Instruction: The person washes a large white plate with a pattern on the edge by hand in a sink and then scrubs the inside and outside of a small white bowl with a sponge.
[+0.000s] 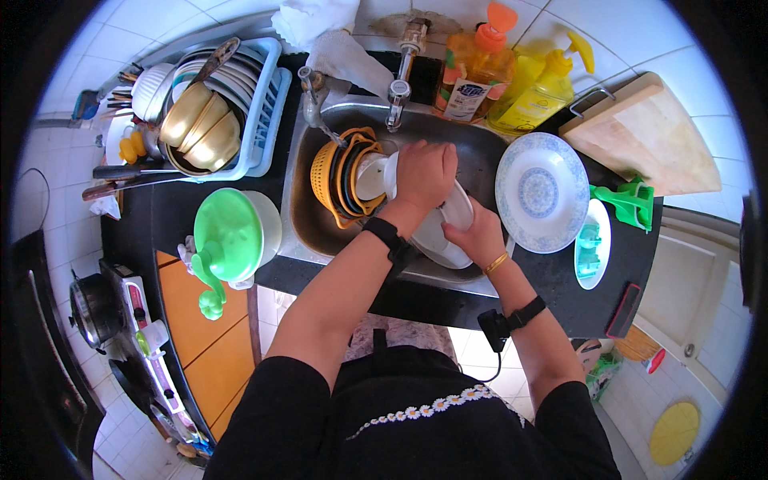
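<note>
Over the steel sink (pixel 312 237), my left hand (pixel 427 174) is closed at the upper rim of a white dish, its fingertips hidden, so what lies in it does not show. My right hand (pixel 478 234) grips the near rim of the tilted white dish (pixel 459 207), thumb inside. Another white dish (pixel 435 240) lies beneath it in the sink. Left of my hands, yellow and dark colanders (pixel 327 180) stand nested on their side with a white bowl (pixel 372 175) against them. The faucet (pixel 397 99) is behind my left hand.
A blue dish rack (pixel 273 120) with dishes and golden bowls stands left, above a green-lidded container (pixel 228 234). At the right are a patterned plate (pixel 542 192), a small white oval dish (pixel 593 264) and a wooden cutting board (pixel 648 138). Soap bottles (pixel 531 96) stand behind the sink.
</note>
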A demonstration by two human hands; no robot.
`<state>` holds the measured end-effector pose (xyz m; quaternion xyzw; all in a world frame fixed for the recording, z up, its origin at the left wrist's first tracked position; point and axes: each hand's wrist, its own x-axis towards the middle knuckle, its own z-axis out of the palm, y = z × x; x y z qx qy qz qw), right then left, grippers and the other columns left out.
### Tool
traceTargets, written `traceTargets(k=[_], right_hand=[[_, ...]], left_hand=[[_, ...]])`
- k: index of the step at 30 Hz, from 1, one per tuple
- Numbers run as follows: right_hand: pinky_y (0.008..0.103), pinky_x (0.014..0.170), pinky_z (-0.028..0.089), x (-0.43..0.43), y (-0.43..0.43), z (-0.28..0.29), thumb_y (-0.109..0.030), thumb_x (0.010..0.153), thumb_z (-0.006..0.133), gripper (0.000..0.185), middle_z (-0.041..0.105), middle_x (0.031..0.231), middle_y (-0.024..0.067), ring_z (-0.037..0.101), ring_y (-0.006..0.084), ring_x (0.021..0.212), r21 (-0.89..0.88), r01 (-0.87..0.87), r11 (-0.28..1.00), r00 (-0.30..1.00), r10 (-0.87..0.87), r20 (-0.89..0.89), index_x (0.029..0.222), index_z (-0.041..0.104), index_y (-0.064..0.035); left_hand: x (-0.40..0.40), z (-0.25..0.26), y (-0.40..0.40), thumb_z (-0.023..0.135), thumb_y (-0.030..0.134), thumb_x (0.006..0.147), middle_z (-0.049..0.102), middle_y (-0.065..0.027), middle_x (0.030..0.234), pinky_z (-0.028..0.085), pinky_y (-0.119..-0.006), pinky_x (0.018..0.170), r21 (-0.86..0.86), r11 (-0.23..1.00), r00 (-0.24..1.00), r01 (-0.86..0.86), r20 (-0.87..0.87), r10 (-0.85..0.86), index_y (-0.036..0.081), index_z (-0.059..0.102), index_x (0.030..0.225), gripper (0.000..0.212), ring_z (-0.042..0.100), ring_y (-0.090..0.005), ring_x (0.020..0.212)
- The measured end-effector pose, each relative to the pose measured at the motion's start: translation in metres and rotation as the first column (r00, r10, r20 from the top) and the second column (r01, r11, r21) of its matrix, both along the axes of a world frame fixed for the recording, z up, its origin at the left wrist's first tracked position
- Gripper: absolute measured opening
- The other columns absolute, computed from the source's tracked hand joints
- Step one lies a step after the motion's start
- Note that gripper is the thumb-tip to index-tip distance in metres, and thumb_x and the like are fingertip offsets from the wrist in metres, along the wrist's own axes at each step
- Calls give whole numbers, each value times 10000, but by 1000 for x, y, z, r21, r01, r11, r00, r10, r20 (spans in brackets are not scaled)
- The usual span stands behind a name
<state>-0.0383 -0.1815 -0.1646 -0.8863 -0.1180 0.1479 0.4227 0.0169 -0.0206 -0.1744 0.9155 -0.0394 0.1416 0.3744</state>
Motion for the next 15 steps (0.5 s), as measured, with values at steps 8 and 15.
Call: traceTargets(k=[8, 15], right_hand=[[424, 729, 545, -7, -18, -23, -281, 708, 783, 413, 689, 859, 217, 677, 391, 813, -17, -57, 998, 998, 57, -13, 1024, 677, -37], [416, 739, 546, -8, -4, -4, -248, 699, 780, 427, 691, 863, 219, 679, 394, 819, 27, 18, 999, 998, -16, -65, 1052, 674, -32]], left_hand=[[-21, 14, -29, 560, 208, 841, 634, -96, 713, 439, -478, 747, 161, 970, 969, 182, 139, -205, 117, 600, 665, 201, 593, -315, 740], [2, -17, 18, 523, 222, 871, 644, -111, 745, 441, -492, 738, 215, 974, 994, -73, -58, 87, 105, 617, 702, 226, 613, -339, 751]])
